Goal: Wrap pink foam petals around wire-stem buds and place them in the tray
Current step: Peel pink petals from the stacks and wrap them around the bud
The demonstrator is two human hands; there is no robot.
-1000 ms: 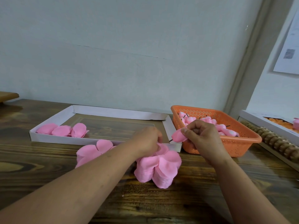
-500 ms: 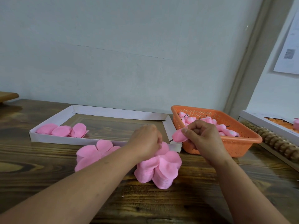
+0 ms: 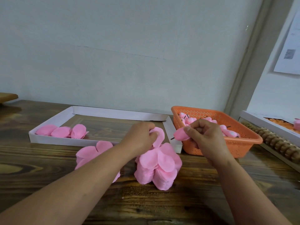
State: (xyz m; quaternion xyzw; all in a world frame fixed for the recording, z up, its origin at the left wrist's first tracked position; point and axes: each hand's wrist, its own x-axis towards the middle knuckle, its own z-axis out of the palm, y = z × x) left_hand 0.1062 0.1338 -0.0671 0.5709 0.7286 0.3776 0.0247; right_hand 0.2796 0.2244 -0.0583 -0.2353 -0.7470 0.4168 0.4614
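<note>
petal (image 3: 158, 138): thin foam, light, floppy, tears easily; take it by the edge, pinch lightly
left hand (image 3: 140, 138): fingers curled, pinching one petal up off the petal stack (image 3: 158, 166)
right hand (image 3: 205, 137): clenched around bud (image 3: 181, 136), wire end poking left
tray (image 3: 48, 140): three wrapped pieces at left end

Background. A pale blue-grey wall (image 3: 129, 46), marked by a faint diagonal crease, rises behind a dark, strongly grained wooden tabletop (image 3: 32, 168). A grey vertical door frame (image 3: 246, 65) stands at the right; beyond it a printed paper sheet (image 3: 290, 51) hangs on a lighter wall. Lighting is soft and even.
</note>
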